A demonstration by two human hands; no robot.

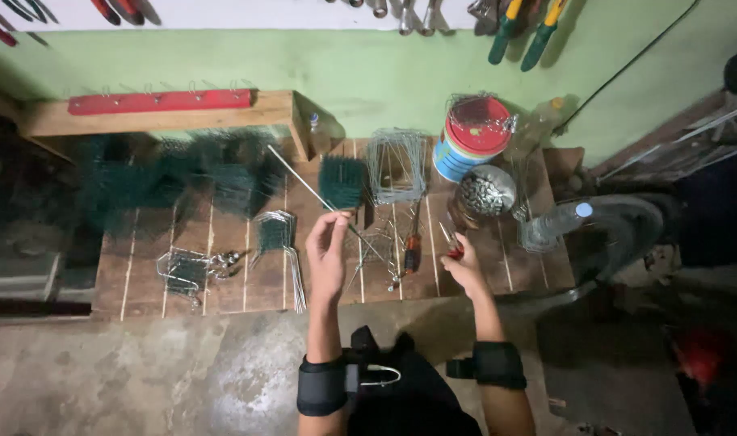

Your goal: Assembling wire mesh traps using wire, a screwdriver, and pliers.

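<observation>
L hand (328,246) pinches wire rod (304,182); R hand (463,262) grips pliers (449,241) (red handles).

Dim, uneven light, murky corners, perhaps slight blur at left.

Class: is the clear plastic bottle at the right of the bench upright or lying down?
Lying down: the bottle rests on its side, capped end pointing right.

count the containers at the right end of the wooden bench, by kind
round tin with red lid: 1
metal bowl of small metal pieces: 1
clear plastic bottle lying on its side: 1
total: 3
</observation>
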